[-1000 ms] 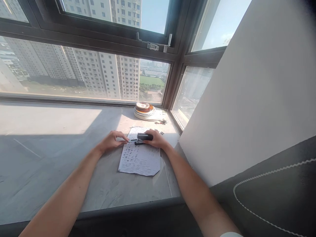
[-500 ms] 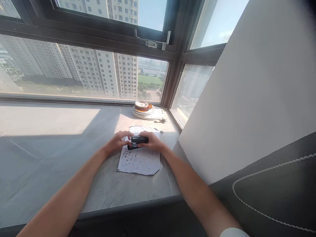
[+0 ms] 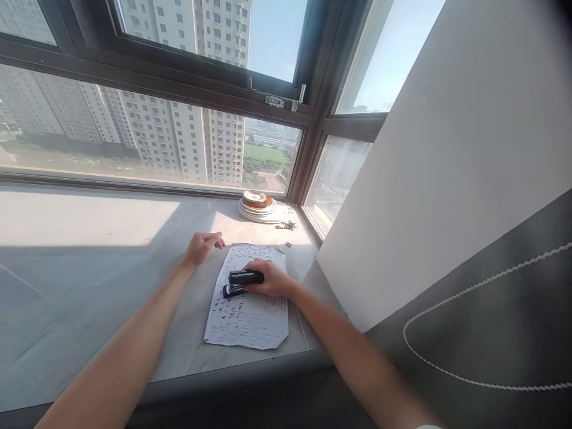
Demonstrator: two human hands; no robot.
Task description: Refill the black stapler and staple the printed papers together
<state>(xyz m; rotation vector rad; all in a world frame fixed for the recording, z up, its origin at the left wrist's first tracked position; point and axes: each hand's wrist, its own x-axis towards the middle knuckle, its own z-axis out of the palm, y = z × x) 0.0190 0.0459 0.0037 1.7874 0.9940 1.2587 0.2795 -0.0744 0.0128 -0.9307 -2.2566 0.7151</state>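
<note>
A black stapler [image 3: 245, 277] is in my right hand [image 3: 270, 279], its jaws parted and pointing left, over the written-on paper sheets [image 3: 254, 328]. My fingers wrap round its rear end. To the left of the paper's upper corner, my left hand [image 3: 204, 247] is raised off the stapler with its fingers curled together. Whether something small sits between those fingertips is too small to make out. Handwriting covers the paper, which lies on the pale stone sill.
Behind the paper stands a stack of plates and a brown-rimmed dish [image 3: 257, 208]. A small dark tangled item [image 3: 286, 226] and a small dark piece [image 3: 288, 244] lie nearby. A white wall [image 3: 402, 179] slopes along the right; windows [image 3: 147, 137] bound the back.
My left hand has let go of the stapler's front end and moved left, away from it. My right hand keeps hold of the stapler. The view has shifted slightly.
</note>
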